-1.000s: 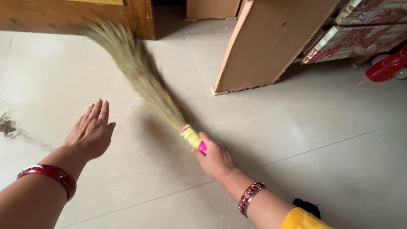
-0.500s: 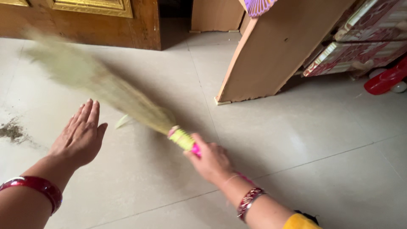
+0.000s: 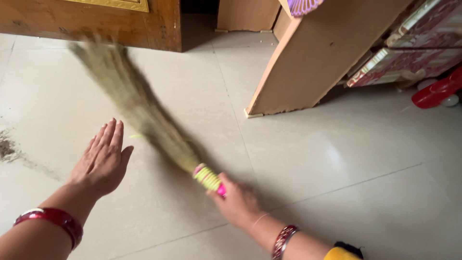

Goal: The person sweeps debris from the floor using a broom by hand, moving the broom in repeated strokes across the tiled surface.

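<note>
The right hand [image 3: 237, 201] is clamped around the handle of a grass broom [image 3: 144, 113], fingers wrapped tight on the pink and yellow-green banded grip near the bottom centre of the view. From that grip the straw bristles fan up and to the left across the pale tiled floor [image 3: 337, 159], their far tips blurred and lying close to the wooden door [image 3: 96, 21] at the far left; whether the tips touch the floor there is hard to tell through the blur.

The left hand [image 3: 103, 159] hovers palm-down over the tiles, just left of the bristles and apart from them, fingers stretched out and close together, thumb slightly spread, holding nothing. A red bangle [image 3: 50, 219] circles the left wrist and a patterned red bangle [image 3: 283, 240] the right.

A small pile of dust [image 3: 7, 149] lies at the far left edge. To the right, a tan board [image 3: 317, 53] leans down to the floor, with a red plastic thing [image 3: 433, 94] at the right edge.
</note>
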